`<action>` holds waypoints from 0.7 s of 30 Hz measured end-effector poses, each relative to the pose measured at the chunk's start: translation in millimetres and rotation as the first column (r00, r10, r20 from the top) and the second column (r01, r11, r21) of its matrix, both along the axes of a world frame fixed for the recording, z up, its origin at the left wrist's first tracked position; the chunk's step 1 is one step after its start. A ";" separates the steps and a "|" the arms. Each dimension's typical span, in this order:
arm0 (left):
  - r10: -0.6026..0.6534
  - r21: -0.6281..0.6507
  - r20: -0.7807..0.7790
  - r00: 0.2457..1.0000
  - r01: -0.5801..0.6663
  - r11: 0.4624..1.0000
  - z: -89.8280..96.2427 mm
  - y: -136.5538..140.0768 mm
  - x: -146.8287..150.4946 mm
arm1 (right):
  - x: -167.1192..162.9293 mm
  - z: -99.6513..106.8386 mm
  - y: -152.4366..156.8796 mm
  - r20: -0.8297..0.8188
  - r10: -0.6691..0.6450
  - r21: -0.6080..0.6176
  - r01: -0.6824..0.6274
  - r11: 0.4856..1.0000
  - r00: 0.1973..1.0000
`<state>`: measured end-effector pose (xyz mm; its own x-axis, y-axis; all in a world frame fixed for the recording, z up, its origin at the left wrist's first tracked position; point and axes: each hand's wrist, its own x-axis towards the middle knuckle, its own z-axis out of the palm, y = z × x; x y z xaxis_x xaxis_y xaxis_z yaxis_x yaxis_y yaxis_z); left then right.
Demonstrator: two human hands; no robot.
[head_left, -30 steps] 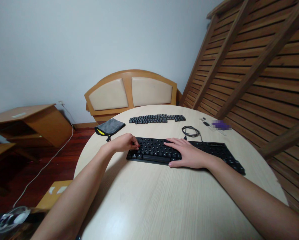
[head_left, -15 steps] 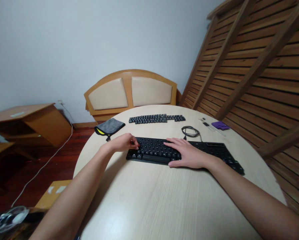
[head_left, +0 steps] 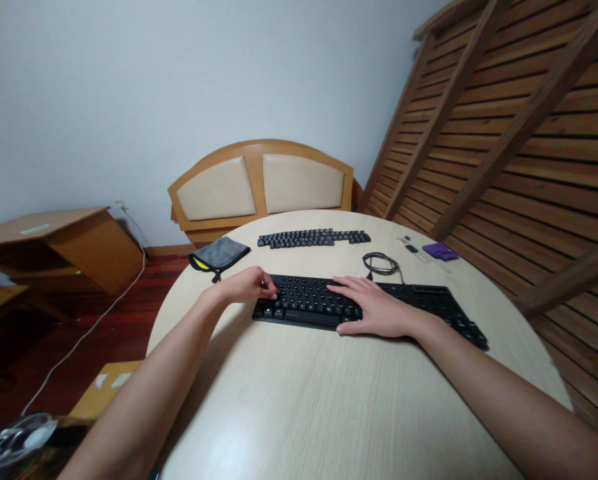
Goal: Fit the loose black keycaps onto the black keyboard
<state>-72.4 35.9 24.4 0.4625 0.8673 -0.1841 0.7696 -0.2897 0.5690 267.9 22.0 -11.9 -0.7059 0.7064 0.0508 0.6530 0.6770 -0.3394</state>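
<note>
Keyboard [head_left: 315, 301] was laid left-to-right inside the round table's [head_left: 299, 393] edge, mid-length under the spread right hand [head_left: 369, 307]. Its left end was met by the curled left hand [head_left: 249, 285], pinch unclear.

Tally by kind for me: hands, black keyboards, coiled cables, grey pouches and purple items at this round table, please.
Left hand and right hand: 2
Black keyboard: 1
Coiled cable: 1
Grey pouch: 1
Purple item: 1
Total: 6

Gap betw kbd [head_left: 311, 303] & keycaps [head_left: 299, 238]; coiled cable [head_left: 385, 272] blocks R end.
</note>
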 end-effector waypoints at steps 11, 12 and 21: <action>0.028 -0.015 0.000 1.000 -0.028 0.999 -0.3 0.0 0.8 | 0.7 -1.1 0.3 -0.011 -0.002 -0.008 0.002 1.000 1.000; 0.026 -0.011 -0.004 1.000 -0.026 1.000 0.1 -0.1 0.9 | 0.6 -0.9 0.3 -0.010 -0.003 -0.008 0.003 1.000 1.000; -0.005 -0.008 0.000 1.000 0.005 1.000 -4.3 3.6 -1.1 | -0.4 0.0 -0.4 -0.011 -0.007 -0.010 0.007 1.000 1.000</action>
